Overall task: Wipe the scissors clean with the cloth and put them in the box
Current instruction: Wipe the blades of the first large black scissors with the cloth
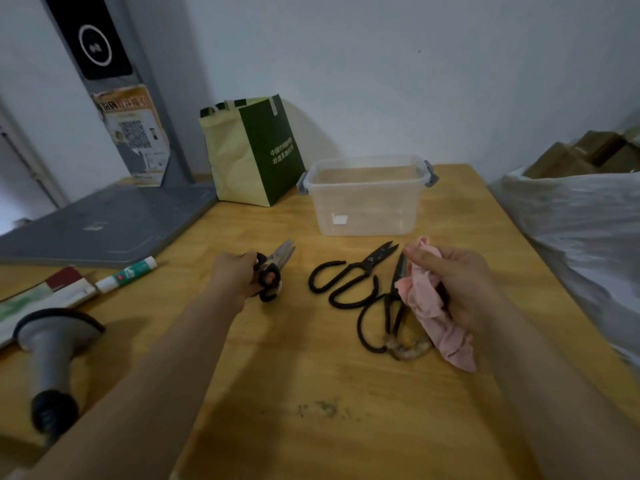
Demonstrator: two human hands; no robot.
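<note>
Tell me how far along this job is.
Nothing is boxed: the box looks empty. In hand: the left hand grips the steel-bladed scissors, the right hand holds the pink cloth. Left: wiping them, then the middle black scissors and the right black scissors on the table, and boxing all.

Yellow wooden table (311,358). Clear plastic box (367,209) at far centre. Green-and-cream paper bag (242,157) just left of box. Black iron scissors (369,260) in front of box, second black iron scissors (393,296) touching them. White glue stick (126,273) well left of box.
</note>
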